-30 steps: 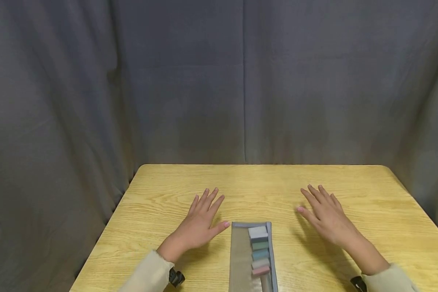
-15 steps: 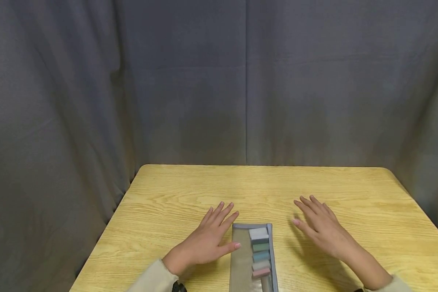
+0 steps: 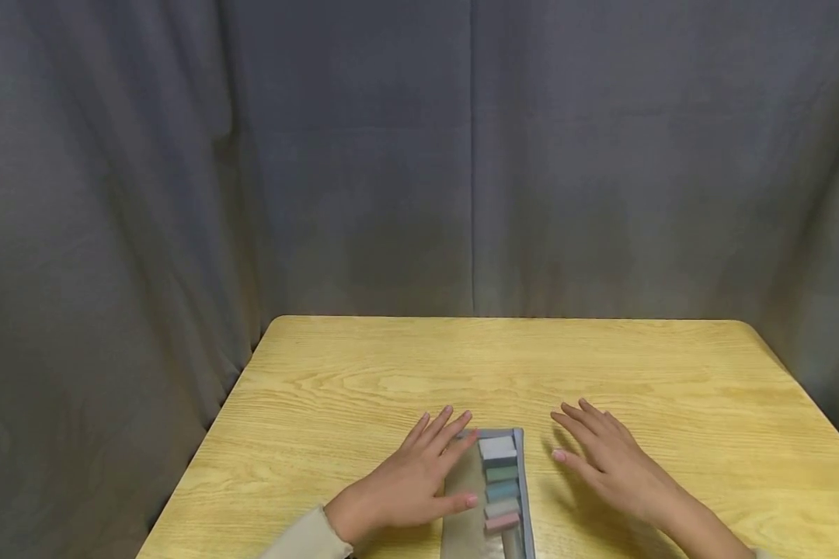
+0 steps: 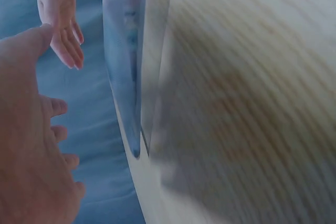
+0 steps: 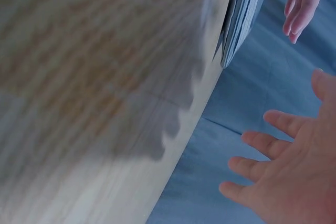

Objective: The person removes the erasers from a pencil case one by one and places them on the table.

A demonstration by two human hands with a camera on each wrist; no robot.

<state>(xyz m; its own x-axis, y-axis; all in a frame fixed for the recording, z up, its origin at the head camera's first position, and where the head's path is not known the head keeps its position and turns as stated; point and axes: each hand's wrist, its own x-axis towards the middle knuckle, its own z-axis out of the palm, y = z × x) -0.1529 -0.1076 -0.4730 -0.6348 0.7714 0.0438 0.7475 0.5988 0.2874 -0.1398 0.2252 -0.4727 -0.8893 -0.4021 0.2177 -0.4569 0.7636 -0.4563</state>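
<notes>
A flat, see-through pouch (image 3: 464, 536) with grey-blue edging lies near the front of the table, its near end cut off by the head view. Several small blocks, white, green, blue, grey and pink, show along its right side; a white block (image 3: 498, 448) sits at the far end. My left hand (image 3: 412, 481), fingers spread, overlaps the pouch's left part in the head view, thumb toward the blocks. To the right of the pouch, my right hand (image 3: 615, 473) hovers over its own shadow with fingers extended. Neither hand holds anything. The left wrist view shows the pouch's mesh-like side (image 4: 123, 66) edge-on.
The wood-grain table (image 3: 363, 357) has rounded far corners. Dark grey curtains (image 3: 363, 171) hang behind it and along both sides.
Both hands have come nearer to me and closer together. The left hand has moved right until it overlaps the pouch; the right hand has shifted slightly left. The pouch stays in place.
</notes>
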